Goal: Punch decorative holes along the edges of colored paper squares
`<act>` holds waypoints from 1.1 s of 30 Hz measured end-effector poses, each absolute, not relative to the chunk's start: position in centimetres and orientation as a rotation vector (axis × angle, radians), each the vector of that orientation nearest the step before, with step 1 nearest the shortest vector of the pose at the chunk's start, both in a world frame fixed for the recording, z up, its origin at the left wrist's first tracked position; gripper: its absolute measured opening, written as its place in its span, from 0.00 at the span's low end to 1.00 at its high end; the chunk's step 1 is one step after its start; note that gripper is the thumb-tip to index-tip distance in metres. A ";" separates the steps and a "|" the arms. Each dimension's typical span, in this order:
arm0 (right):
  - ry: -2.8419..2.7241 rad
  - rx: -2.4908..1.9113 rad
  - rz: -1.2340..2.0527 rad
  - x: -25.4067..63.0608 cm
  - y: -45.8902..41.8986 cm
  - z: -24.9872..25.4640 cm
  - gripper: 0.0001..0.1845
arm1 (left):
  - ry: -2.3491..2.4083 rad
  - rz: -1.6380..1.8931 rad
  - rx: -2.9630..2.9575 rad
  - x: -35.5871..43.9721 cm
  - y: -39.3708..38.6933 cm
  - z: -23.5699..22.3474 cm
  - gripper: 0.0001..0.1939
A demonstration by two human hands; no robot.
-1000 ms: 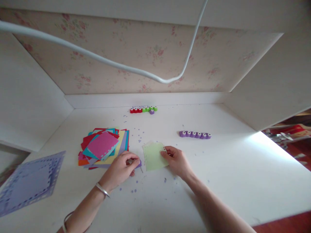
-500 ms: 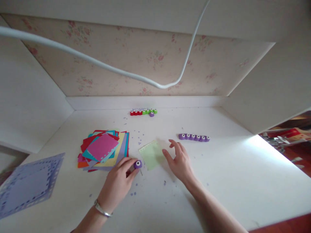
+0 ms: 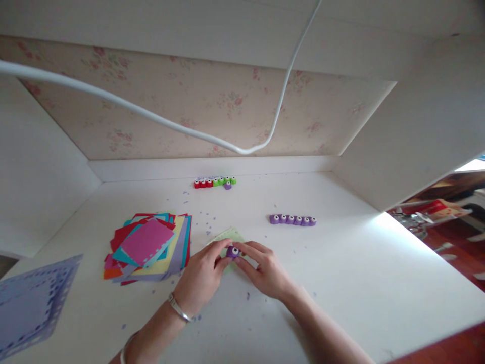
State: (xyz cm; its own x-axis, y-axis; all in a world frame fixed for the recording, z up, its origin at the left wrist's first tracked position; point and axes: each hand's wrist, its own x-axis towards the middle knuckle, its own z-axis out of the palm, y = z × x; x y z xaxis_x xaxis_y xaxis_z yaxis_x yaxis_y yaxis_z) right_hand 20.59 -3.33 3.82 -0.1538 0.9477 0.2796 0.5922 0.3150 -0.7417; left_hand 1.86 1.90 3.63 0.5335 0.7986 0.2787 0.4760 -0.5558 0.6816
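My left hand [image 3: 202, 273] pinches a small purple paper punch [image 3: 233, 252] between thumb and fingertips. The punch has a round white top with a dark star. From the other side my right hand [image 3: 267, 270] closes its thumb and fingers on the same punch. Beneath both hands lies a pale green sheet of paper [image 3: 234, 233]. Small punched holes run along its far edge, and the hands cover much of the rest. Whether the sheet sits in the punch's slot cannot be seen.
Coloured paper is stacked [image 3: 147, 245] at the left, with lilac hole-edged sheets [image 3: 32, 303] beyond it. A row of purple punches [image 3: 291, 220] lies at the right. Red and green punches [image 3: 214, 182] line the back. A white cable [image 3: 242, 150] hangs overhead, and paper bits are scattered about.
My left hand has brought the punch rightward over the green sheet. My right hand has moved left and closed on the punch too. The camera view has shifted slightly.
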 end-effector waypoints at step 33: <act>-1.366 -2.380 0.142 25.3 1.8 1.2 0.29 | 1.340 0.249 2.816 10.2 21.6 2.0 0.17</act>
State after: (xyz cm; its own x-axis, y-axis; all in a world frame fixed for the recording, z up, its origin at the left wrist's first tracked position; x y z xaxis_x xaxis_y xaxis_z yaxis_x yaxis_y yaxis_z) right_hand 25.25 1.76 1.19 0.5194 0.8481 0.1051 0.8085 -0.4478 -0.3819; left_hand 10.21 21.61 2.04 0.6204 0.7721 0.1379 0.7700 -0.6330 0.0799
